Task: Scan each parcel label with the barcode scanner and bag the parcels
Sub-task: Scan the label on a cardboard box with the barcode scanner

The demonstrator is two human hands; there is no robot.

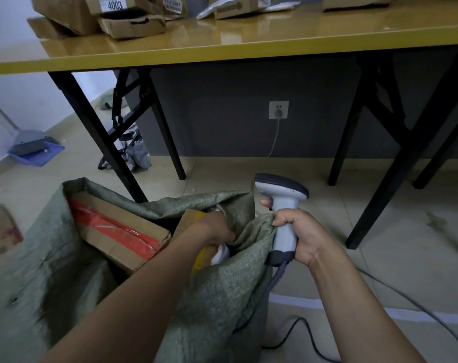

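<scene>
Beige tiled floor (pixel 248 174) beneath me. My right hand (pixel 301 231) clenches the grey handheld barcode scanner (pixel 281 189) and the rim of the green woven sack (pixel 217 297). My left hand (pixel 214 229) reaches inside, against a brown cardboard parcel (pixel 189 218); I cannot tell its grip.

A grey-green woven sack (pixel 214 292) holds a brown cardboard box (pixel 123 231) striped with red tape. The barcode scanner (pixel 282 218) is pale grey with dark trim; the table (pixel 248 40) is mustard yellow.

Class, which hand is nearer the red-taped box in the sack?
Left. The left hand reaches into the sack beside the box; the right hand grips the scanner at the sack's rim.
</scene>
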